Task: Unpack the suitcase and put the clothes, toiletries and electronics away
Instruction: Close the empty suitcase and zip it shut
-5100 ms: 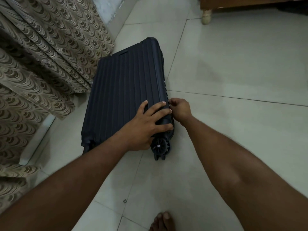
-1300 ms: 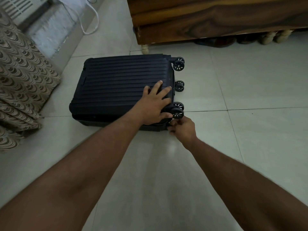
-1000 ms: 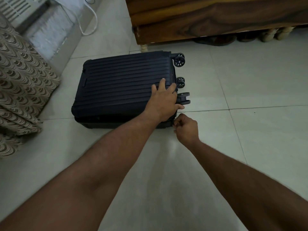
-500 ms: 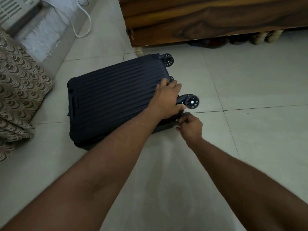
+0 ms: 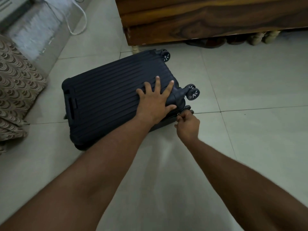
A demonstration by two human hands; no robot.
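Observation:
A dark navy ribbed hard-shell suitcase [image 5: 106,100] lies flat and closed on the tiled floor, its wheels [image 5: 192,93] pointing right. My left hand [image 5: 154,100] presses flat on the lid near the wheel end, fingers spread. My right hand [image 5: 188,125] is at the suitcase's near right corner, below the wheels, fingers curled and pinching a small zipper pull [image 5: 178,114] at the seam. The contents are hidden inside.
A wooden bed frame [image 5: 208,20] stands just beyond the suitcase, with footwear under it. A patterned curtain [image 5: 16,90] hangs at the left, and a white cable [image 5: 78,22] lies by the wall. Bare floor tiles [image 5: 250,139] stretch to the right.
The suitcase has turned counter-clockwise, its wheel end swinging away from me. My left hand's fingers have spread on the lid. My right hand stays pinched at the corner seam.

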